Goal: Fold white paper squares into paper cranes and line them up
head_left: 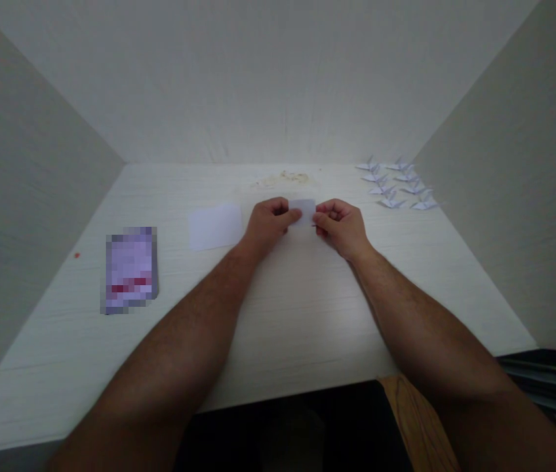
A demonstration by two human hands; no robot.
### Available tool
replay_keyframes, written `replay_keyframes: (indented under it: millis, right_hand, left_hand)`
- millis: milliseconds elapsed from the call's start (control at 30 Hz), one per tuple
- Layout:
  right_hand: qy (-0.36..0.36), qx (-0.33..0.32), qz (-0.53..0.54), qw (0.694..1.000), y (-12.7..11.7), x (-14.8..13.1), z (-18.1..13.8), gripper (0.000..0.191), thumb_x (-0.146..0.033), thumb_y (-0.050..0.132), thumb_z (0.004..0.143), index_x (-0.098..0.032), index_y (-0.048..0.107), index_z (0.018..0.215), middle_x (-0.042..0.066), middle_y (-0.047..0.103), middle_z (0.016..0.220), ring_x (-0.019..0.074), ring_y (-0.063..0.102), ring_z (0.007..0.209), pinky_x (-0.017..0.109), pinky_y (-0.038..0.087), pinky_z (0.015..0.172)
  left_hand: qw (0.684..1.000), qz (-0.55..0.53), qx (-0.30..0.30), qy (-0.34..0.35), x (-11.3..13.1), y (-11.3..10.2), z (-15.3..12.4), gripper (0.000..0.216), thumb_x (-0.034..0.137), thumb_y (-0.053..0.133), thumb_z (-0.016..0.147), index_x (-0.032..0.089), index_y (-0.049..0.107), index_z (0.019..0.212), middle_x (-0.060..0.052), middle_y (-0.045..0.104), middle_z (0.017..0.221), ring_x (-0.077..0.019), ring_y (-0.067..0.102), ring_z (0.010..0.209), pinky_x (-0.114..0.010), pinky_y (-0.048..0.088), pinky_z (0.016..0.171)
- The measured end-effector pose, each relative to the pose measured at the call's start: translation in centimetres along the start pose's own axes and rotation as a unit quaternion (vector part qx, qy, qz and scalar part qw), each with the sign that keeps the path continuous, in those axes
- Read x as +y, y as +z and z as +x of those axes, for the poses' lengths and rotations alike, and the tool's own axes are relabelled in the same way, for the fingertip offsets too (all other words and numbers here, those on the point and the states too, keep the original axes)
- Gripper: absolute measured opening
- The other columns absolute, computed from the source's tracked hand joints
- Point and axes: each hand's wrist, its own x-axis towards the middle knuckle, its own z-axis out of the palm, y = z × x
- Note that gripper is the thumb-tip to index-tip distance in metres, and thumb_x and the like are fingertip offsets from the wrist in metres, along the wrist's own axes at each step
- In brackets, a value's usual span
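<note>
On a white table [307, 314], left hand [268, 223] and right hand [339, 224] pinch one paper slip [304, 211].
Fingers of both hands are closed on the slip's opposite edges; a blank sheet [215, 226] lies just left of the left fingers, folded cranes [396, 185] well beyond the right fingers.

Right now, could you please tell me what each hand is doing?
Left hand: closed, pinching the small white paper.
Right hand: closed, pinching the same paper.

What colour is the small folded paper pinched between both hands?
White; the small folded paper shows best in the head view.
</note>
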Motion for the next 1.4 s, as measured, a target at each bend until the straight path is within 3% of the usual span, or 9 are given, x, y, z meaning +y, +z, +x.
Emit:
replay_keyframes:
  millis: [167, 700, 1033, 1233, 1400]
  right_hand:
    - [-0.024, 0.000, 0.028, 0.999, -0.1, 0.2, 0.2, 0.024, -0.035, 0.080, 0.067, -0.018, 0.065, 0.076, 0.000, 0.070, 0.063, 0.0083, 0.057, 0.047, 0.020, 0.042, 0.044]
    - [-0.047, -0.009, 0.048, 0.998, -0.2, 0.2, 0.1, 0.022, -0.033, 0.079, 0.070, -0.019, 0.069, 0.085, -0.004, 0.065, 0.059, 0.0093, 0.058, 0.049, 0.022, 0.044, 0.045]
    - [-0.050, 0.011, -0.028, 0.998, 0.0, 0.0, -0.1, 0.025, -0.035, 0.079, 0.069, -0.022, 0.059, 0.076, -0.007, 0.057, 0.058, 0.0069, 0.050, 0.047, 0.021, 0.040, 0.044]
    - [-0.055, -0.019, -0.011, 0.998, 0.0, -0.5, -0.1, 0.027, -0.035, 0.079, 0.069, -0.023, 0.063, 0.088, -0.005, 0.064, 0.072, 0.0066, 0.054, 0.051, 0.022, 0.046, 0.048]
    - [-0.042, -0.067, -0.018, 0.997, -0.5, -0.5, 0.1, 0.028, -0.041, 0.078, 0.071, -0.022, 0.065, 0.087, -0.005, 0.063, 0.067, 0.0087, 0.060, 0.052, 0.023, 0.050, 0.050]
  left_hand:
    - [0.999, -0.037, -0.003, -0.006, -0.4, 0.0, 0.2, 0.022, 0.030, 0.074, 0.068, 0.018, 0.056, 0.070, 0.006, 0.052, 0.053, -0.0064, 0.044, 0.044, -0.020, 0.031, 0.043]
    - [0.999, 0.038, -0.015, -0.020, 0.3, 0.0, -0.2, 0.017, 0.028, 0.070, 0.070, 0.018, 0.056, 0.068, 0.002, 0.059, 0.052, -0.0071, 0.047, 0.042, -0.019, 0.032, 0.042]
    - [0.997, 0.069, -0.024, -0.033, 0.4, 0.0, -0.3, 0.017, 0.032, 0.070, 0.071, 0.016, 0.062, 0.071, 0.002, 0.059, 0.051, -0.0082, 0.048, 0.043, -0.020, 0.031, 0.043]
    - [0.995, 0.078, -0.047, -0.033, 0.7, -0.1, -0.4, 0.016, 0.030, 0.071, 0.070, 0.015, 0.064, 0.068, 0.003, 0.055, 0.049, -0.0071, 0.043, 0.042, -0.020, 0.029, 0.044]
    - [0.995, 0.065, -0.064, -0.032, 0.9, -0.2, -0.5, 0.018, 0.031, 0.070, 0.070, 0.015, 0.062, 0.066, 0.002, 0.054, 0.049, -0.0068, 0.042, 0.042, -0.021, 0.027, 0.043]
